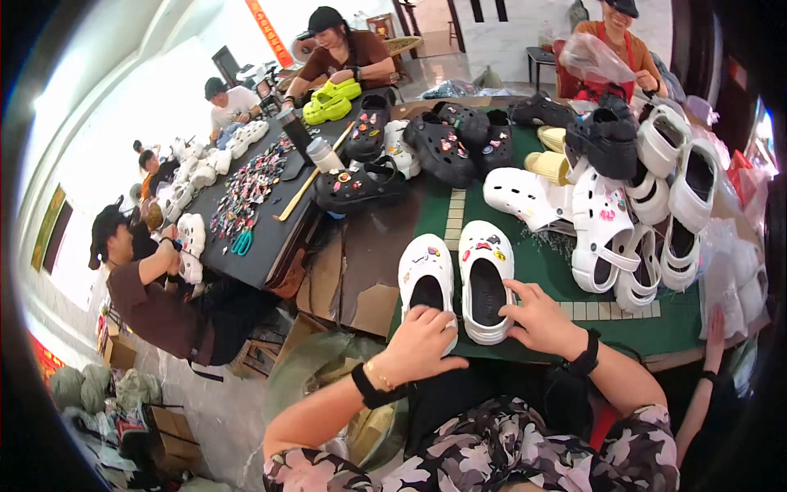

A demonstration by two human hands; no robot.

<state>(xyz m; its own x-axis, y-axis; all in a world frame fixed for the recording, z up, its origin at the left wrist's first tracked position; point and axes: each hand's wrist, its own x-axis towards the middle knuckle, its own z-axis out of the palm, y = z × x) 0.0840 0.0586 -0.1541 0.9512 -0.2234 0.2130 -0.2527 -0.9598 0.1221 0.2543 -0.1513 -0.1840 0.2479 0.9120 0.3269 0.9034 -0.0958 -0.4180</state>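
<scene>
Head view, and far left of the white pair (pixel 486 242) sits a brown-shirted co-worker (pixel 147 283), hands at white clogs (pixel 191 246). Across we go: teal scissors (pixel 242 243) and scattered charms (pixel 246 193) on the dark desk (pixel 266 250), all left of the pair. Closer to it, a yellow stick (pixel 316 172) slants; beyond the pair, leftward, a bottle (pixel 325 154) and a charm-dotted black clog (pixel 361 189). Now the pair itself, side by side on the green desk (pixel 615 334), toes pointing away, charms on both! At its left clog (pixel 426 252), the left hand (pixel 416 344) lays bent fingers over the heel end, thumb jutting rightward; whether it pinches, I cannot tell. Its right clog (pixel 485 332) is dark inside, and here's the right hand (pixel 545 321), fingers parted along the outer side near the heel; any grip is unclear. Right of the pair runs a pale strip (pixel 611 311), then a heap of white clogs (pixel 602 225) behind it. Farthest right of the pair, another person's hand (pixel 716 322) touches a clear bag (pixel 721 275).
</scene>
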